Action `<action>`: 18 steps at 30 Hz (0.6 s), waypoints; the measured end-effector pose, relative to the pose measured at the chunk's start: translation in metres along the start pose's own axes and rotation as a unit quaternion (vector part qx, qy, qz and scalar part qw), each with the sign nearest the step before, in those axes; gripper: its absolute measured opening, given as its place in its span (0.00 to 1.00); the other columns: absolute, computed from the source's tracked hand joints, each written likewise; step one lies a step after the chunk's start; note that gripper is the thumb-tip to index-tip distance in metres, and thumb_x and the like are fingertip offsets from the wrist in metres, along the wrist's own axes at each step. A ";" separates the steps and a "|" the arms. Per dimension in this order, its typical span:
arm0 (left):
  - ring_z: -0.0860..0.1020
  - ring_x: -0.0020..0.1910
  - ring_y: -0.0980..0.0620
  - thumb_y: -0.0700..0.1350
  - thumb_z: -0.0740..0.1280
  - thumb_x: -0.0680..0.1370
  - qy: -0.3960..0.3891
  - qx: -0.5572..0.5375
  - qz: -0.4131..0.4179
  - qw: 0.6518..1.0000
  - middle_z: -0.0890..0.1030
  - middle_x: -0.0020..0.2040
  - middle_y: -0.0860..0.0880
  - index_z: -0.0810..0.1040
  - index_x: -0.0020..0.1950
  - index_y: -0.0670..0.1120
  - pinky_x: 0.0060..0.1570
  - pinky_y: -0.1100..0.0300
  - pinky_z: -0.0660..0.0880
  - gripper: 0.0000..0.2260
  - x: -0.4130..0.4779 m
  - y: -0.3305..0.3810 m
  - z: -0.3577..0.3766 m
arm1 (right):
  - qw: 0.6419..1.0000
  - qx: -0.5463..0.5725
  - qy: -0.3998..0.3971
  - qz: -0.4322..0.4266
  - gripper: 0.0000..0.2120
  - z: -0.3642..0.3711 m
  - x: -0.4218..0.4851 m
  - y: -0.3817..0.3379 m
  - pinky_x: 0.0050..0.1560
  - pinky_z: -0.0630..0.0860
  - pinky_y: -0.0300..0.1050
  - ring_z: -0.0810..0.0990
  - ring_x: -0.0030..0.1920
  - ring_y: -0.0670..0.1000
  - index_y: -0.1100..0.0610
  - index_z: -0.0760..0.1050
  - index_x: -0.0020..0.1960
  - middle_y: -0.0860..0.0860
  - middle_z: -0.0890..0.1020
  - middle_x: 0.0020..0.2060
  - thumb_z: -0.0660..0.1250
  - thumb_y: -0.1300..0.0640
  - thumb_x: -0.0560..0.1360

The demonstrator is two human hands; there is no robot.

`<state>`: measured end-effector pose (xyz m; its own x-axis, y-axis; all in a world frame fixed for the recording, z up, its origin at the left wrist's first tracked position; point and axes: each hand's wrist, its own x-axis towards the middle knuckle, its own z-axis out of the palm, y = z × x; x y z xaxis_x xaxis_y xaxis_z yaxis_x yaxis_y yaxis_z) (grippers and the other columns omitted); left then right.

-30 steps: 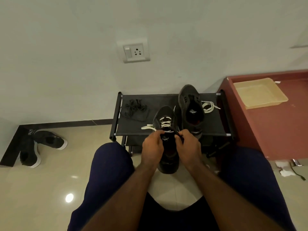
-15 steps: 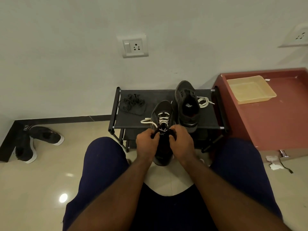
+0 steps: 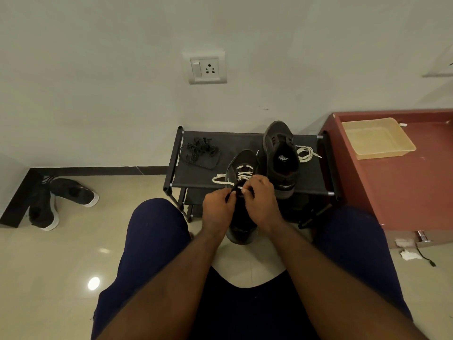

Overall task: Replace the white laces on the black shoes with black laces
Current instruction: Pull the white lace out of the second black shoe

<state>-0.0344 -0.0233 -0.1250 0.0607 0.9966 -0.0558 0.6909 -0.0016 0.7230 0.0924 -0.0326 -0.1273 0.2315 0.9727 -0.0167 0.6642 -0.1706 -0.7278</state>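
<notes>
A black shoe (image 3: 241,160) with a white lace (image 3: 244,174) sits between my knees, its toe resting on the black rack (image 3: 201,179). My left hand (image 3: 217,208) grips the shoe's left collar. My right hand (image 3: 261,201) pinches the white lace at the upper eyelets. A loose end of that lace trails left over the rack. A second black shoe (image 3: 280,155) without a lace stands on the rack to the right. Its removed white lace (image 3: 305,153) lies beside it. A bundle of black laces (image 3: 199,150) lies on the rack's left part.
A red-brown cabinet (image 3: 404,187) with a yellow tray (image 3: 377,138) stands to the right. Another pair of black shoes with white soles (image 3: 61,200) lies on the tiled floor at the left. A wall socket (image 3: 207,67) is above the rack.
My right hand has moved up the shoe onto the white lace crossings. The left hand stays on the collar. The camera has shifted slightly.
</notes>
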 end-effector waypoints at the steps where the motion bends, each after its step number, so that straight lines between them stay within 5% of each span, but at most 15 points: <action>1: 0.79 0.36 0.56 0.45 0.65 0.80 0.010 -0.003 -0.009 1.000 0.82 0.38 0.51 0.84 0.48 0.45 0.36 0.68 0.72 0.09 0.000 0.001 0.000 | 0.998 0.059 0.017 0.014 0.05 -0.001 -0.002 0.005 0.66 0.69 0.51 0.72 0.64 0.54 0.54 0.75 0.45 0.51 0.76 0.57 0.66 0.63 0.77; 4: 0.78 0.35 0.57 0.45 0.65 0.80 0.017 -0.018 -0.023 0.999 0.81 0.37 0.51 0.83 0.47 0.45 0.36 0.66 0.74 0.09 -0.002 0.004 0.002 | 0.984 0.157 0.022 0.085 0.02 -0.008 -0.011 0.011 0.67 0.64 0.41 0.69 0.71 0.50 0.58 0.76 0.47 0.50 0.76 0.60 0.66 0.63 0.78; 6: 0.77 0.34 0.57 0.45 0.65 0.80 0.019 -0.016 -0.024 0.999 0.81 0.37 0.52 0.83 0.47 0.45 0.34 0.68 0.72 0.09 -0.002 0.008 0.002 | 0.989 0.128 0.043 0.061 0.01 -0.010 -0.012 0.011 0.61 0.67 0.39 0.72 0.67 0.49 0.56 0.76 0.47 0.50 0.78 0.57 0.68 0.60 0.77; 10: 0.74 0.32 0.62 0.44 0.66 0.80 0.027 -0.021 -0.013 0.999 0.81 0.37 0.53 0.84 0.47 0.44 0.33 0.74 0.68 0.08 -0.001 0.011 0.004 | 0.999 -0.023 0.010 -0.039 0.12 -0.005 -0.001 0.000 0.68 0.69 0.52 0.69 0.69 0.53 0.53 0.78 0.59 0.51 0.75 0.65 0.70 0.54 0.76; 14: 0.79 0.36 0.58 0.45 0.65 0.80 0.031 -0.041 -0.033 0.998 0.83 0.39 0.51 0.85 0.49 0.46 0.37 0.69 0.73 0.09 -0.006 0.010 0.009 | 0.990 -0.135 -0.037 -0.026 0.07 -0.005 0.011 -0.006 0.61 0.72 0.56 0.71 0.64 0.56 0.55 0.80 0.52 0.52 0.76 0.60 0.66 0.53 0.79; 16: 0.79 0.35 0.57 0.46 0.65 0.80 0.032 -0.045 -0.046 0.997 0.82 0.37 0.51 0.84 0.46 0.46 0.37 0.63 0.76 0.10 -0.008 0.008 0.012 | 0.990 -0.126 -0.064 -0.019 0.06 -0.003 0.011 -0.002 0.60 0.72 0.56 0.72 0.61 0.56 0.56 0.78 0.50 0.54 0.77 0.56 0.64 0.55 0.80; 18: 0.77 0.32 0.58 0.46 0.65 0.80 0.032 -0.033 -0.045 0.998 0.81 0.34 0.51 0.84 0.44 0.45 0.32 0.69 0.72 0.10 -0.011 0.005 0.013 | 0.999 -0.039 -0.027 -0.014 0.05 0.002 0.004 0.004 0.61 0.72 0.53 0.73 0.59 0.55 0.58 0.76 0.47 0.55 0.77 0.55 0.63 0.59 0.80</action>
<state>-0.0224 -0.0349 -0.1297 -0.0471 0.9958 -0.0787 0.6419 0.0905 0.7614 0.0945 -0.0290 -0.1315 0.1747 0.9840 -0.0349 0.7243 -0.1524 -0.6724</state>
